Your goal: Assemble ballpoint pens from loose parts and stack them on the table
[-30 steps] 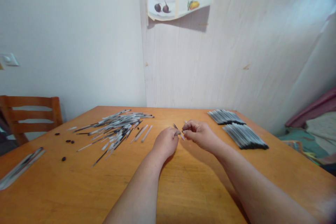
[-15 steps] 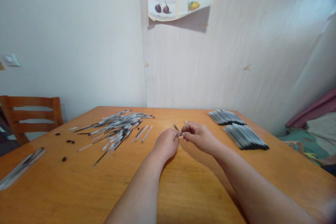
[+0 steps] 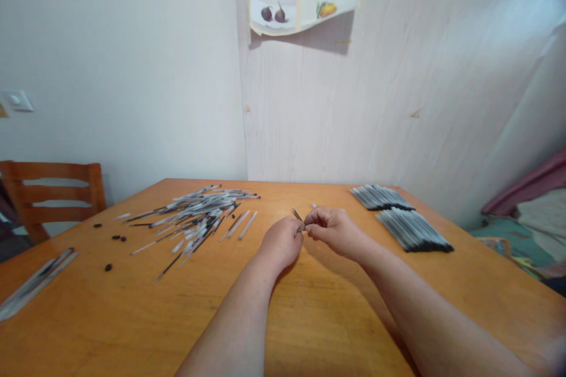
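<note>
My left hand (image 3: 283,242) and my right hand (image 3: 333,231) meet above the middle of the table, fingertips touching or nearly so. The left one is closed, with thin dark pen refills (image 3: 296,214) poking out past its fingers. My right thumb and forefinger are pinched together at the left fingertips; whatever small piece they grip is hidden. Just behind the right knuckles lies a small white piece (image 3: 313,205). To the left of my hands is a loose heap of pen parts (image 3: 198,212), with clear barrels and dark refills mixed together.
Two neat rows of black-ended clear pens, a rear row (image 3: 381,197) and a front row (image 3: 413,230), lie at right. Small black plugs (image 3: 108,267) are scattered at left, near a clear bag (image 3: 38,285). Two loose barrels (image 3: 247,225) lie beside the heap. A wooden chair (image 3: 53,188) stands beyond.
My right hand has shifted very slightly, and a white bit seen below its fingertips is no longer visible. My left hand stays almost in place.
</note>
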Motion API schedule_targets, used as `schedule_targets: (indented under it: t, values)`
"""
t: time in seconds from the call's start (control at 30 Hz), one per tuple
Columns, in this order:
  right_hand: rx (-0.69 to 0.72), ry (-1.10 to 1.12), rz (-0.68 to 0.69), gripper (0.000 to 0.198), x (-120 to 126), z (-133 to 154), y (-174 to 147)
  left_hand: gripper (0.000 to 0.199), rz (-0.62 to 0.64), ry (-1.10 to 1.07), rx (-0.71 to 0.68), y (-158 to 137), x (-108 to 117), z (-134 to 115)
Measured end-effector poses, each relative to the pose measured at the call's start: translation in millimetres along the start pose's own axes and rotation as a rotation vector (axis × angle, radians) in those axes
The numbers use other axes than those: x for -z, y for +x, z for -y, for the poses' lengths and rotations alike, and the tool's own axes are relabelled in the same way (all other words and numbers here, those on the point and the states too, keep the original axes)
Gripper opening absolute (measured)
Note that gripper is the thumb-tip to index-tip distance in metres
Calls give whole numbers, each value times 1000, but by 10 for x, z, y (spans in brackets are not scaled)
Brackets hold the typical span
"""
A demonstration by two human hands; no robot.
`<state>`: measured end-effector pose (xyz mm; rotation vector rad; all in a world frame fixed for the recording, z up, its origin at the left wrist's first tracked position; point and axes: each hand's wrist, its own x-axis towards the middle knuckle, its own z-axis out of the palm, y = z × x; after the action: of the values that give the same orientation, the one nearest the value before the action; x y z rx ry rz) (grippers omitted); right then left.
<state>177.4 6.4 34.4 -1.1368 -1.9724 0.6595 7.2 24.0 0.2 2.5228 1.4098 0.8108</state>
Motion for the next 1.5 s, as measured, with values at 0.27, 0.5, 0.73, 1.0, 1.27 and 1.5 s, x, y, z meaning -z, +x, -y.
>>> schedule_targets:
  t: [0.27,0.5,0.73,1.0,1.27,1.5]
  values:
    - [-50,74,82,11,31,-31,-9,28,9,-46,-14,8,-18,14]
    - [27,-213,22,34,-14,-28,-14,28,17,-73,-4,-4,24,-59]
    - [47,-242,-6,28,-22,-20,-14,27,25,-60,-9,-1,34,-63]
    - [71,-251,-12,34,-24,-36,-7,27,-12,-67,-43,5,12,-47]
    - [67,-253,-15,37,-9,-46,-6,28,15,-69,-11,-4,52,-81]
    - [76,-261,19,42,-10,-33,-9,29,26,-107,-34,1,53,-73]
